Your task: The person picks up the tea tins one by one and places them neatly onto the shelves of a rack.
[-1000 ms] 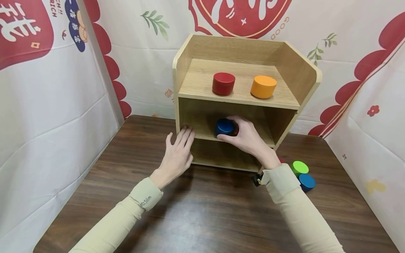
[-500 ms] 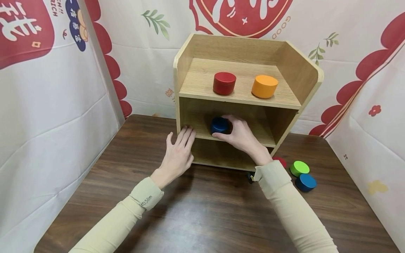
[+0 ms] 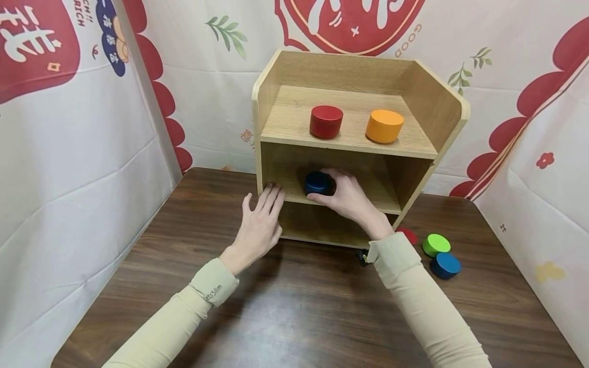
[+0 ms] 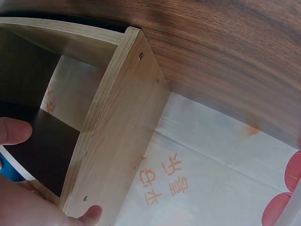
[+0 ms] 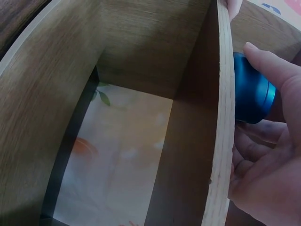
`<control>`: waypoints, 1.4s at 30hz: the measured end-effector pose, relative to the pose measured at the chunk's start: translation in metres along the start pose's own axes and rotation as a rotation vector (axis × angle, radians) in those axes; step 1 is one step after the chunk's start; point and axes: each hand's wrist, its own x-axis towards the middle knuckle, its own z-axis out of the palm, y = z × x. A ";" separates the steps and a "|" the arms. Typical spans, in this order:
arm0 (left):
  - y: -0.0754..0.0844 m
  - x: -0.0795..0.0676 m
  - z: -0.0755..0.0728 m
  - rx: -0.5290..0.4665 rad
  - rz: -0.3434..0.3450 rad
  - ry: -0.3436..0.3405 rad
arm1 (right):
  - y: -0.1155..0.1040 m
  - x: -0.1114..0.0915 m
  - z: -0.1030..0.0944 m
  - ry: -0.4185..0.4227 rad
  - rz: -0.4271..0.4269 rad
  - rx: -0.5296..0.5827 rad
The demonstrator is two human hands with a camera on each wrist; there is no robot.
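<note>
A blue round tin (image 3: 316, 183) stands on the middle shelf of a light wooden shelf unit (image 3: 347, 148). My right hand (image 3: 347, 197) grips it from the right, thumb at the front and fingers round the far side. In the right wrist view the blue tin (image 5: 254, 92) sits between thumb and fingers, just over the shelf board (image 5: 221, 108). My left hand (image 3: 257, 225) rests on the unit's left front edge at the middle shelf, its fingers stretched out. The left wrist view shows that hand's thumb and fingers (image 4: 16, 131) around the left side panel (image 4: 113, 122).
On the top shelf are a red tin (image 3: 326, 121) and an orange tin (image 3: 384, 125). Right of the unit, a green tin (image 3: 435, 245), another blue tin (image 3: 445, 265) and a partly hidden red one (image 3: 407, 235) are on the dark wooden table (image 3: 294, 306). Printed cloth (image 3: 207, 102) hangs around.
My right hand has moved the blue tin a little to the left along the middle shelf. The left hand stays at the unit's edge.
</note>
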 end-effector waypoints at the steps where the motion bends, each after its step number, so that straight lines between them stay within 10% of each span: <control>1: 0.000 0.000 0.000 -0.001 0.000 0.002 | 0.000 0.000 -0.001 0.000 -0.002 0.000; 20: 0.000 -0.004 0.006 -0.011 0.010 0.055 | 0.017 -0.061 -0.021 0.174 -0.121 -0.023; 32: 0.000 -0.002 0.005 -0.011 0.009 0.065 | 0.065 -0.125 -0.036 0.406 -0.183 0.026; 42: 0.000 -0.001 0.005 -0.025 0.005 0.074 | 0.117 -0.156 -0.038 0.422 0.004 -0.108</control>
